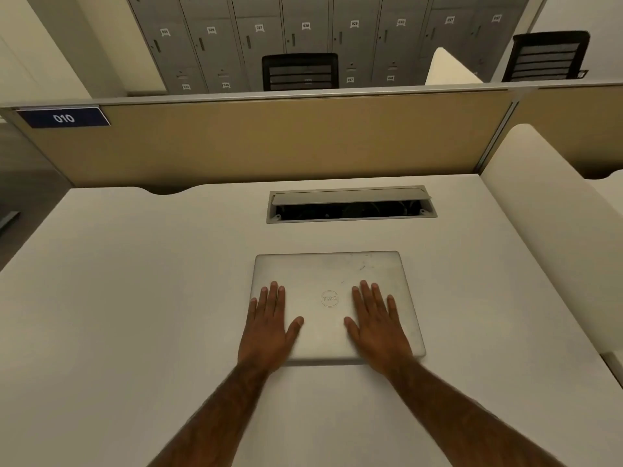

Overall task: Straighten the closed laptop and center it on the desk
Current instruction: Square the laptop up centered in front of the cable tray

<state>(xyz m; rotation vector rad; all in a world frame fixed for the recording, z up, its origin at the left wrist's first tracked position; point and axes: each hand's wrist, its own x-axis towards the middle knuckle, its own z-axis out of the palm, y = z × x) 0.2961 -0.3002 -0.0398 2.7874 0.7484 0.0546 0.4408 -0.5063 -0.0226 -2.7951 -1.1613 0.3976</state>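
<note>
I am pressing my left hand and right hand flat, fingers spread, on the closed laptop mid-desk. Risk: uneven pressure is likely skewing it.

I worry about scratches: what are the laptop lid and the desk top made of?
Laptop lid: likely brushed metal, silver and matte, with scuff marks near its far edge. Desk top: probably laminate, smooth, off-white, without grain. Neither is certain from looks alone.

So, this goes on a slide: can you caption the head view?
Both hands, left hand and right hand, lie flat on the closed laptop on the desk.
</note>
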